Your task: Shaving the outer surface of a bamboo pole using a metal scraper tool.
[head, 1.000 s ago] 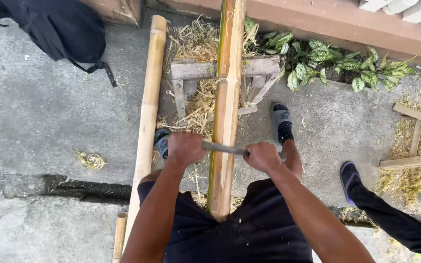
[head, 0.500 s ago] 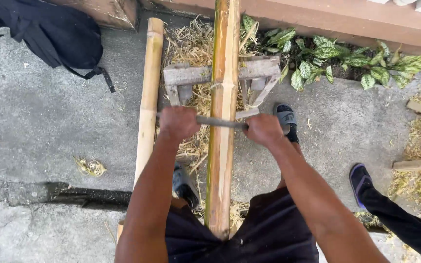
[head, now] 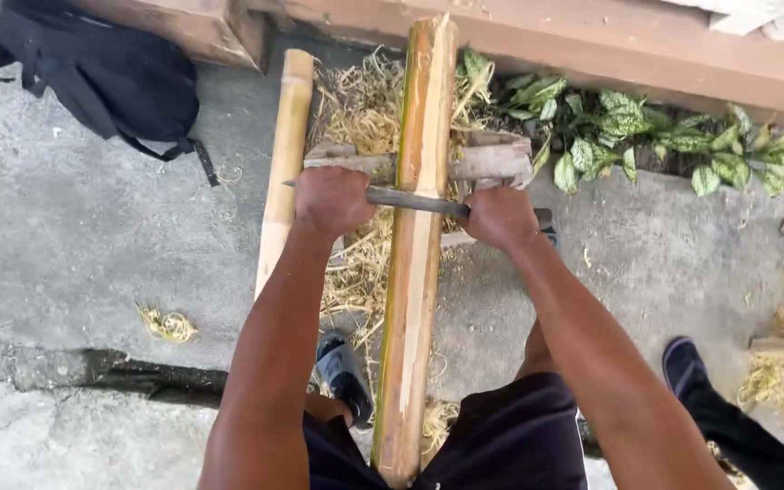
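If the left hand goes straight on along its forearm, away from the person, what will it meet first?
Probably the weathered grey wooden crosspiece of the stand under the long peeled bamboo pole; the left hand appears almost against it already, though depth is unclear.

A long bamboo pole (head: 415,263) is laid lengthwise between the person's legs, its far end raised on a low wooden trestle (head: 492,161). Its upper face is shaved pale and yellowish; a strip of green skin is retained along the left edge. A dark, narrow metal blade (head: 417,200) is set crosswise on the pole, touching it just short of the trestle. Each end of the blade is hidden within a closed fist.
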